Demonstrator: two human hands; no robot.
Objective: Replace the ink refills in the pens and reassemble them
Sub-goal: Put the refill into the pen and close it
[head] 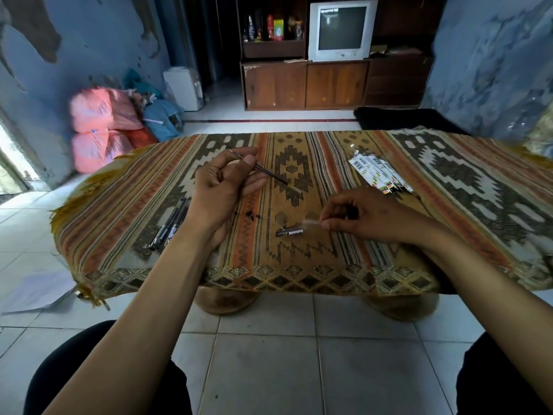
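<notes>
The left hand (223,187) is raised a little over the tabletop (329,265), with the palm turned toward the camera and the fingers curled. Its thumb and first finger pinch a thin dark ink refill (270,174) near its upper part. The refill lies slanted: the metal tip points up and to the left past the fingertips, and the pale end points down to the right, over the middle of the patterned cloth (125,211). The left forearm comes in from the lower left and passes over the front edge of the tabletop.

The right hand (363,215) is lower and nearer to the front edge, back of the hand up, fingers curled inward. Its thumb and fingertips pinch a small clear piece (311,222); it is blurred, so I cannot tell what part it is. The right forearm comes from the lower right.

Just below and left of the right fingertips a short silver pen part (289,232) lies on the cloth. Some small dark bits (250,215) lie between the two hands. Left of the left wrist, several dark pens (171,225) lie side by side, touching each other. At the far right of the cloth there is a pile of refill packets (380,173), well apart from both hands.

Beyond the tabletop stand a wooden cabinet (305,85) with an old television (342,29), and pink bags (98,127) against the blue wall
</notes>
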